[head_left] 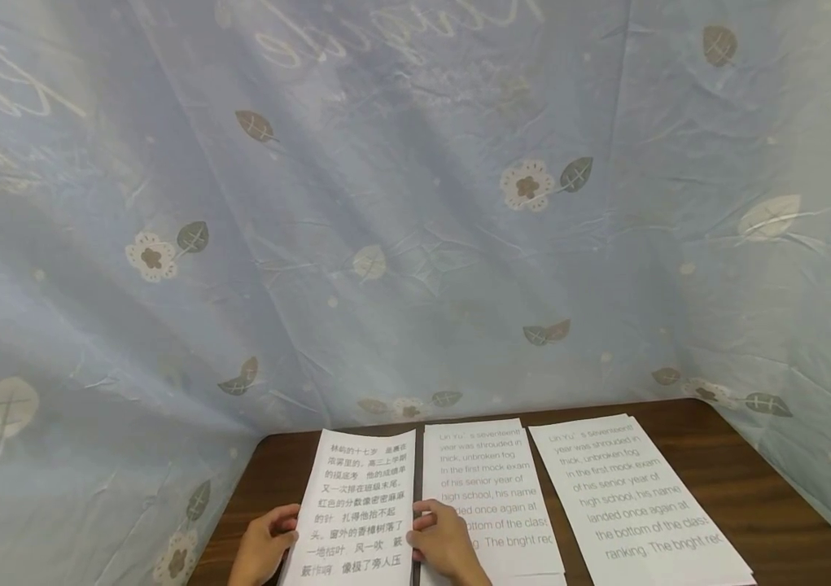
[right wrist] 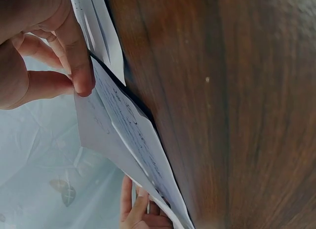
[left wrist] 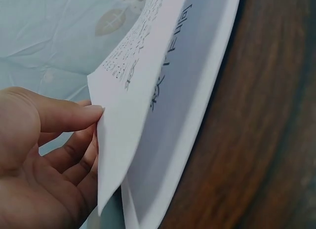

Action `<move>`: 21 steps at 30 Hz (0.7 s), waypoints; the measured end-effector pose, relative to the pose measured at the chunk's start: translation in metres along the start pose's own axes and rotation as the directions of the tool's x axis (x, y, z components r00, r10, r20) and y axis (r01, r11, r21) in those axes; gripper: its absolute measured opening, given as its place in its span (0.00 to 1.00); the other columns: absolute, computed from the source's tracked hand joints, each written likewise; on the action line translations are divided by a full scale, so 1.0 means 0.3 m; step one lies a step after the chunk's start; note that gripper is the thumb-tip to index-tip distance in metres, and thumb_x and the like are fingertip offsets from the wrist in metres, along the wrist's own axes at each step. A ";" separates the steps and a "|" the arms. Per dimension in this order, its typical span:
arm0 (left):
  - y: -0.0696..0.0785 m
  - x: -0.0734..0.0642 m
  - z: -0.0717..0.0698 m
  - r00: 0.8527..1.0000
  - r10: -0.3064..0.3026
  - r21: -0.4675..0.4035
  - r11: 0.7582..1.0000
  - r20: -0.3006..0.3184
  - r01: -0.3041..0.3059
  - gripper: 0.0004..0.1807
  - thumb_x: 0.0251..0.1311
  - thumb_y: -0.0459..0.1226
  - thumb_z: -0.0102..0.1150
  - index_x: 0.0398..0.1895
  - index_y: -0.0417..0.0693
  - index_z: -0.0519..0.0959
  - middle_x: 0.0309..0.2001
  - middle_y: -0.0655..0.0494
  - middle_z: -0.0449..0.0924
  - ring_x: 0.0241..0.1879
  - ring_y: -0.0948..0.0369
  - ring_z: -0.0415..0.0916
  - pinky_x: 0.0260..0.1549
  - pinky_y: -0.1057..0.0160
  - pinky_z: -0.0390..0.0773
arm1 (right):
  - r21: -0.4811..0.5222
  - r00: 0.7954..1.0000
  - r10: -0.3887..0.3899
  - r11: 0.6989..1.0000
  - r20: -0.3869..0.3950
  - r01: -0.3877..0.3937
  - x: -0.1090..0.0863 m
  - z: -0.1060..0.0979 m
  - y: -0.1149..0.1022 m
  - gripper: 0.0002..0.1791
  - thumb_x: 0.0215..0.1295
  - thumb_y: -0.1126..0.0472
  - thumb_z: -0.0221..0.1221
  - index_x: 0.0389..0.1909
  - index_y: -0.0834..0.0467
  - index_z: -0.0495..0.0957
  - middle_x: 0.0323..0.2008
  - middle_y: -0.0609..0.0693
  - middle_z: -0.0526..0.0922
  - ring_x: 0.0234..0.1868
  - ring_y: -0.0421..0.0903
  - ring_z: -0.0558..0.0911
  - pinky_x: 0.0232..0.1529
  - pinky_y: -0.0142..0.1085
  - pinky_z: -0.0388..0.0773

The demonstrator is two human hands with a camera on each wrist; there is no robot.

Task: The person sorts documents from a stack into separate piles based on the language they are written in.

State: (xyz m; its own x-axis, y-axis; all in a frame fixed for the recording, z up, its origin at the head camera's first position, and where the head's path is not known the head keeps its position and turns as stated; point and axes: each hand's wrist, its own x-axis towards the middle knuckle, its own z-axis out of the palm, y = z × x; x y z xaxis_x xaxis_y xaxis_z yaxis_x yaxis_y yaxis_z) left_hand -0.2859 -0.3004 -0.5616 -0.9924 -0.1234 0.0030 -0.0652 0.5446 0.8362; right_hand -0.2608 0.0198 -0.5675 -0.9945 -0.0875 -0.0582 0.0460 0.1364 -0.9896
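A white sheet of paper (head_left: 360, 521) printed with Chinese characters is held between my two hands at the left of the table. My left hand (head_left: 265, 545) pinches its left edge; in the left wrist view the thumb (left wrist: 81, 116) lies on one face, with fingers behind it. The right hand (head_left: 448, 540) grips the opposite edge between thumb and fingers. Beneath the raised sheet, the left wrist view shows more printed paper (left wrist: 178, 98) lying on the wood. Seen from the right wrist, the held sheet (right wrist: 98, 121) stands tilted away from the paper (right wrist: 140, 137) below.
Right beside the held sheet lies a stack of English-printed paper (head_left: 484, 480), partly covered by my right hand. Another English-printed stack (head_left: 635, 496) lies farther right. The dark wooden table (head_left: 741, 464) meets a pale blue patterned cloth (head_left: 430, 268) at the back and sides.
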 end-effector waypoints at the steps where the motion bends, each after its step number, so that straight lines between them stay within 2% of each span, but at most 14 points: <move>1: -0.001 0.000 -0.001 1.000 -0.003 0.000 1.000 0.001 0.003 0.24 0.60 0.22 0.64 0.61 0.31 0.82 0.43 0.47 0.85 0.41 0.58 0.79 0.32 0.63 0.81 | -0.001 1.000 0.002 1.000 -0.002 -0.002 -0.001 0.002 -0.001 0.27 0.58 0.72 0.67 0.61 0.70 0.79 0.38 0.52 0.84 0.32 0.43 0.86 0.30 0.35 0.88; 13: -0.002 -0.001 -0.008 0.999 -0.033 -0.048 0.998 0.009 0.033 0.25 0.59 0.22 0.64 0.62 0.31 0.81 0.43 0.46 0.84 0.41 0.57 0.79 0.32 0.61 0.82 | -0.009 1.000 0.016 1.000 -0.016 -0.016 -0.009 0.009 -0.022 0.27 0.58 0.72 0.67 0.61 0.69 0.80 0.37 0.52 0.84 0.31 0.43 0.85 0.30 0.34 0.88; 21: -0.002 -0.007 -0.007 1.000 -0.024 -0.046 0.999 -0.004 0.023 0.25 0.57 0.22 0.64 0.61 0.30 0.82 0.41 0.47 0.85 0.39 0.58 0.79 0.29 0.63 0.82 | -0.006 1.000 0.022 1.000 -0.012 -0.022 -0.013 0.012 -0.020 0.27 0.58 0.72 0.67 0.62 0.69 0.80 0.38 0.52 0.84 0.32 0.43 0.86 0.30 0.34 0.88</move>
State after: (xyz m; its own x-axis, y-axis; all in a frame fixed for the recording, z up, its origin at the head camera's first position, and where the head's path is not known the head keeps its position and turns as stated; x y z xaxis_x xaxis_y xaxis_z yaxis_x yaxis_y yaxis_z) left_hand -0.2837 -0.3023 -0.5608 -0.9901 -0.1398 -0.0142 -0.0834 0.5031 0.8602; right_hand -0.2569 0.0158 -0.5619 -0.9943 -0.0725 -0.0783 0.0672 0.1446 -0.9872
